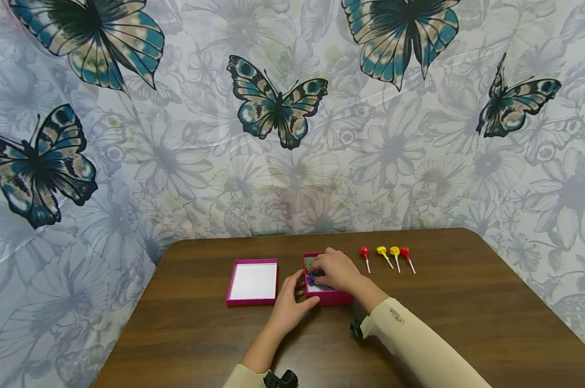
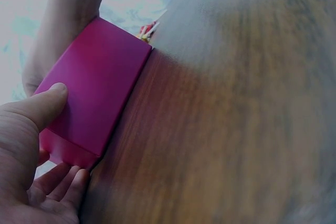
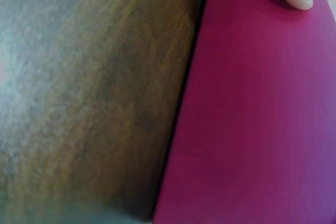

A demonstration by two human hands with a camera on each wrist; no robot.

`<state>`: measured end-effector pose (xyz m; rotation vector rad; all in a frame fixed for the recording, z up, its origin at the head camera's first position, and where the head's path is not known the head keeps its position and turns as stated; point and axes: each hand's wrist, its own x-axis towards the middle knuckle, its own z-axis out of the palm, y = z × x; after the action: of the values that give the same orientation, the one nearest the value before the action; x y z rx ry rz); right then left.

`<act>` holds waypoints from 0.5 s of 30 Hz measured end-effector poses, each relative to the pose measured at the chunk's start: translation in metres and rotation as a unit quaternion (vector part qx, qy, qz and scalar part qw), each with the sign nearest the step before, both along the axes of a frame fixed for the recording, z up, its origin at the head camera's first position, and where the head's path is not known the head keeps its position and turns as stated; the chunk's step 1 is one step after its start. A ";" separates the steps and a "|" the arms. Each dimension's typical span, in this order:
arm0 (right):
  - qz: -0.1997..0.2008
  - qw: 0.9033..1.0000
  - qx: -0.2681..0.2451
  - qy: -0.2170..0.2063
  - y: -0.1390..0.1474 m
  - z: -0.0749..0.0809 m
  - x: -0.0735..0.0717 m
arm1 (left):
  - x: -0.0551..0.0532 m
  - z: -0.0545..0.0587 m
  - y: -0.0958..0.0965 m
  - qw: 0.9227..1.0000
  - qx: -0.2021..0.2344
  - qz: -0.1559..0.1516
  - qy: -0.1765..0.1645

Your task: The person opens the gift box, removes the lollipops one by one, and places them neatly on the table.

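A magenta box point(image 1: 328, 298) stands on the table with its open top facing up. My left hand point(image 1: 288, 307) grips its near left corner. In the left wrist view the thumb point(image 2: 52, 100) presses on the front wall while the other fingers lie along the left side. My right hand point(image 1: 338, 271) reaches over the right side, fingers down inside the box. Purple wrapped candy point(image 1: 312, 279) and a bit of green candy point(image 1: 308, 265) show beside those fingers. I cannot tell whether the fingertips pinch one. The right wrist view shows mostly the box's front wall point(image 3: 252, 108).
Left of the box lies its magenta-rimmed lid point(image 1: 252, 303), white inside facing up. To the right, a red lollipop point(image 1: 364, 251), two yellow lollipops point(image 1: 382, 251) and another red lollipop point(image 1: 405, 253) lie in a row on the brown wooden table point(image 1: 447, 312). A butterfly-print cloth point(image 1: 292, 178) hangs behind.
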<state>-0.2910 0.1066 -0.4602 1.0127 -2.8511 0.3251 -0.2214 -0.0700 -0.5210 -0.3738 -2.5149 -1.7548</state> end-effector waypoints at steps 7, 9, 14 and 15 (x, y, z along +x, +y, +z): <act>-0.012 0.999 -0.038 0.016 0.003 0.002 0.003 | 0.001 0.001 0.000 1.000 0.002 -0.002 0.002; -0.018 0.999 -0.043 0.019 0.004 0.003 0.003 | 0.001 0.002 0.000 1.000 0.000 -0.001 0.000; -0.029 0.998 -0.060 0.022 0.008 0.006 0.000 | 0.002 0.003 0.000 1.000 -0.004 0.001 -0.007; -0.032 0.997 -0.065 0.021 0.009 0.007 0.000 | 0.002 0.003 -0.001 1.000 -0.005 0.002 -0.008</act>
<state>-0.2909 0.1158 -0.4534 0.8919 -2.7759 0.4698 -0.2192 -0.0705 -0.5184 -0.3569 -2.5343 -1.7520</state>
